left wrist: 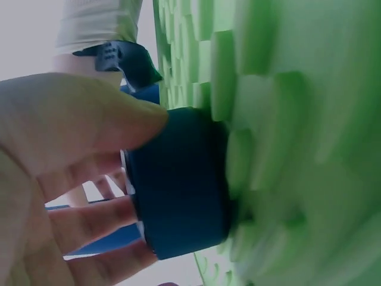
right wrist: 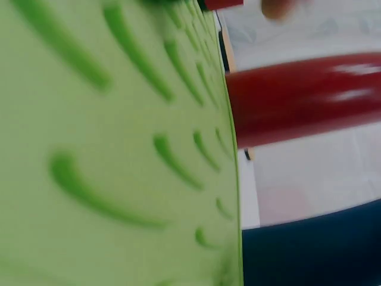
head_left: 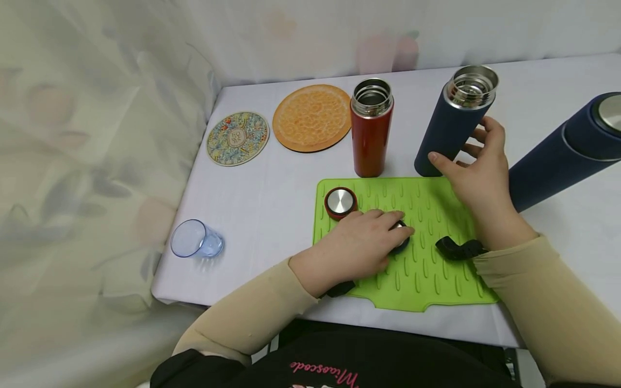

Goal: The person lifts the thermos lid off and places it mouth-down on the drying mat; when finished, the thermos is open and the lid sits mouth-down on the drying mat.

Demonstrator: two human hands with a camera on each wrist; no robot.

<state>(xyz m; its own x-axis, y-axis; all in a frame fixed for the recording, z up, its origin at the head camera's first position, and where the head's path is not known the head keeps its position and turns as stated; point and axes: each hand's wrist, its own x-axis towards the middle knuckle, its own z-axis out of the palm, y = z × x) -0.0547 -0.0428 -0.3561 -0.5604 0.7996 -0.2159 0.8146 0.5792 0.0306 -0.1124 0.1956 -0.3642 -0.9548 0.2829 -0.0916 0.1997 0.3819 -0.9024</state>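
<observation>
My left hand is over the green ridged mat. Its thumb and fingertips pinch a dark blue bottle cap, which sits close against the ridges in the left wrist view. My right hand holds the lower part of an uncapped dark blue thermos bottle, thumb in front and fingers round its right side. That bottle stands at the mat's back edge, its steel mouth facing up. Left of it is an uncapped red thermos bottle, also upright. A red-rimmed cap with a silver top lies at the mat's back left.
A taller capped blue thermos stands right of my right wrist. Two round flat mats lie at the back left, one orange and one with a colourful pattern. A clear blue glass stands near the table's left edge.
</observation>
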